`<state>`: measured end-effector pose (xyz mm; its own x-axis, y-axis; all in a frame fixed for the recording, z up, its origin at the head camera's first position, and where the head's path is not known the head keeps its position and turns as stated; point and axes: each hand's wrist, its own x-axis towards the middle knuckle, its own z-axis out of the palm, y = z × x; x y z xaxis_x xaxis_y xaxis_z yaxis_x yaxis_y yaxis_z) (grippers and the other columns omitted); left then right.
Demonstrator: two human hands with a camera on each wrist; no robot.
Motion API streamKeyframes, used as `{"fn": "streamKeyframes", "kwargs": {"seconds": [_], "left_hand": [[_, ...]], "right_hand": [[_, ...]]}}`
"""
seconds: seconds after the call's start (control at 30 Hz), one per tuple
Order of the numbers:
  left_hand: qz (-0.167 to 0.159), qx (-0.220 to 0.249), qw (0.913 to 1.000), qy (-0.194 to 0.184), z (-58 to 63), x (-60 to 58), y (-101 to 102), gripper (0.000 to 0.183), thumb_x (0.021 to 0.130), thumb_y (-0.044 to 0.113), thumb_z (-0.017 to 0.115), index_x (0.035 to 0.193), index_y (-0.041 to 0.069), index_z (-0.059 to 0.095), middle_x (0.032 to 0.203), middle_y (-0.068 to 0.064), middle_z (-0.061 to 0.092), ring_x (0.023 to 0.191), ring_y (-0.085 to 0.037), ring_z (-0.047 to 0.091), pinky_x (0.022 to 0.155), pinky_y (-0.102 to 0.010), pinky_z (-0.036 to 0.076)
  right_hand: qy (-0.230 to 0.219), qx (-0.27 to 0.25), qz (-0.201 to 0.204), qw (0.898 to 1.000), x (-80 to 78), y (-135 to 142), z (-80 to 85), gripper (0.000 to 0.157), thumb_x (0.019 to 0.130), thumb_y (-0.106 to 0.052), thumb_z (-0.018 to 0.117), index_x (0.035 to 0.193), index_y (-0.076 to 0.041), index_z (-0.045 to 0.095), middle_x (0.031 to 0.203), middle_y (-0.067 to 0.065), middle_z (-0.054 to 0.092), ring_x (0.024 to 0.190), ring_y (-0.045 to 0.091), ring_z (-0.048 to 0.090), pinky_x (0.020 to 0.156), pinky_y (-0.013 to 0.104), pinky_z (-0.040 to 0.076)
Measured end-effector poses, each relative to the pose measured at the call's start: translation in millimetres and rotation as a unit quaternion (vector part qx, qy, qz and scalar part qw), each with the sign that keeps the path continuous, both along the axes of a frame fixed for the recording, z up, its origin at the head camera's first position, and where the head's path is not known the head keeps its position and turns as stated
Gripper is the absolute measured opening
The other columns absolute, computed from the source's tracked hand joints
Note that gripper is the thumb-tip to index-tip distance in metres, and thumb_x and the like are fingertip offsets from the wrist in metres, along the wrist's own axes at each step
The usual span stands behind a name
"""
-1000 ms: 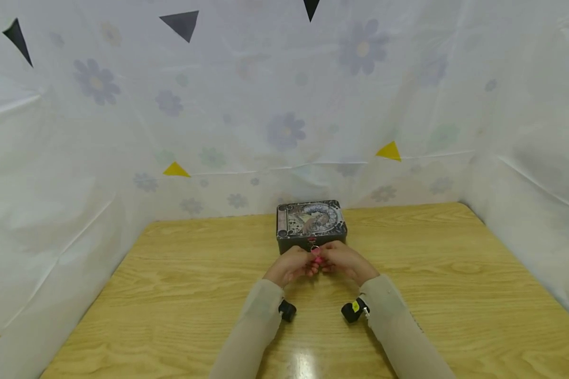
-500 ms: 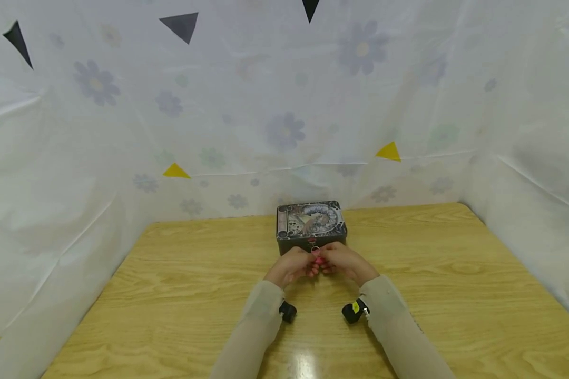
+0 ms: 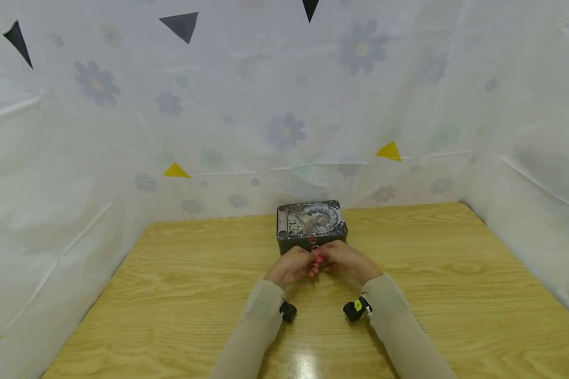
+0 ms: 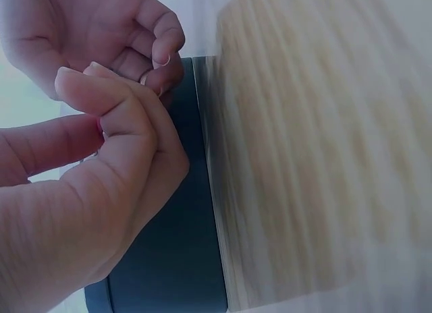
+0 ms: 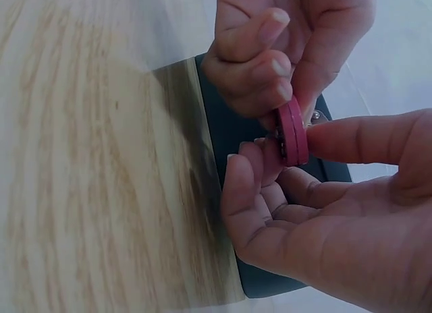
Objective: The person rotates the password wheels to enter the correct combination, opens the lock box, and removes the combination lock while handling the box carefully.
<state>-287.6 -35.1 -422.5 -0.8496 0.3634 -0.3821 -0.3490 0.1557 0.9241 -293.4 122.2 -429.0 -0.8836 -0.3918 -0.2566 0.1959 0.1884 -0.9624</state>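
A dark tin box (image 3: 311,221) with a printed lid stands at the back of the table. At its front clasp hangs a small pink padlock (image 5: 293,132) with a silver shackle (image 3: 315,247). Dark dial-like parts show on one side of the padlock in the right wrist view. My left hand (image 3: 294,264) pinches it from the left, and my right hand (image 3: 345,259) holds it from the right between thumb and fingers. In the left wrist view the fingers of my left hand (image 4: 111,171) mostly hide the padlock.
The wooden table (image 3: 194,273) runs up to a white flowered curtain (image 3: 246,116) behind the box. Similar sheets hang at both sides. Black wrist cameras, such as the right one (image 3: 355,309), sit under the sleeves.
My right wrist and forearm have shifted slightly to the right. Both hands stay on the padlock, and the box has not visibly moved.
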Motion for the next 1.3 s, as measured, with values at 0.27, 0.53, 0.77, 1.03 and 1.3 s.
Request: {"fn": "streamKeyframes", "kwargs": {"seconds": [0.27, 0.53, 0.77, 1.03, 1.3], "left_hand": [[0.0, -0.005, 1.0, 0.002, 1.6, 1.7, 0.9, 0.021, 0.1, 0.002, 0.042, 0.093, -0.008, 0.059, 0.069, -0.006, 0.054, 0.058, -0.012, 0.053, 0.053, -0.02, 0.045], [-0.001, -0.007, 1.0, -0.001, 0.4, 0.8, 0.2, 0.021, 0.1, 0.002, 0.041, 0.088, -0.004, 0.058, 0.07, -0.006, 0.054, 0.058, -0.012, 0.053, 0.053, -0.02, 0.044], [0.001, -0.009, 1.0, -0.001, -0.2, 0.3, 1.2, 0.021, 0.1, 0.002, 0.041, 0.09, -0.005, 0.058, 0.07, -0.007, 0.054, 0.059, -0.012, 0.053, 0.053, -0.02, 0.045], [0.001, -0.011, 0.9999, 0.004, -1.1, -0.3, 1.4, 0.02, 0.101, 0.003, 0.042, 0.094, -0.006, 0.058, 0.071, -0.007, 0.053, 0.06, -0.013, 0.053, 0.054, -0.021, 0.045], [0.004, -0.009, 0.9999, 0.001, -0.3, -0.3, 1.5, 0.019, 0.101, 0.003, 0.042, 0.091, -0.002, 0.057, 0.072, -0.007, 0.054, 0.061, -0.013, 0.053, 0.054, -0.02, 0.045]], "right_hand": [[-0.006, -0.002, 0.005, 1.0, 2.0, 0.6, 0.9, 0.031, 0.099, -0.004, 0.044, 0.119, 0.017, 0.052, 0.082, 0.003, 0.063, 0.073, 0.009, 0.061, 0.071, 0.028, 0.052], [-0.017, 0.002, -0.011, 1.0, 0.4, -2.6, -2.9, 0.031, 0.099, -0.005, 0.041, 0.118, 0.016, 0.053, 0.08, 0.003, 0.061, 0.07, 0.01, 0.058, 0.069, 0.026, 0.052], [-0.025, 0.003, -0.019, 1.0, 0.8, -4.0, -2.5, 0.032, 0.1, -0.006, 0.039, 0.119, 0.015, 0.054, 0.078, 0.003, 0.059, 0.068, 0.01, 0.056, 0.068, 0.024, 0.051], [-0.011, -0.009, -0.007, 1.0, 1.1, -0.9, 1.3, 0.033, 0.098, -0.004, 0.04, 0.118, 0.018, 0.053, 0.081, 0.002, 0.062, 0.07, 0.008, 0.059, 0.07, 0.025, 0.051], [-0.01, -0.001, 0.0, 1.0, 0.4, 0.8, 2.4, 0.029, 0.098, -0.003, 0.039, 0.115, 0.017, 0.053, 0.082, 0.003, 0.06, 0.072, 0.01, 0.058, 0.071, 0.027, 0.052]]}}
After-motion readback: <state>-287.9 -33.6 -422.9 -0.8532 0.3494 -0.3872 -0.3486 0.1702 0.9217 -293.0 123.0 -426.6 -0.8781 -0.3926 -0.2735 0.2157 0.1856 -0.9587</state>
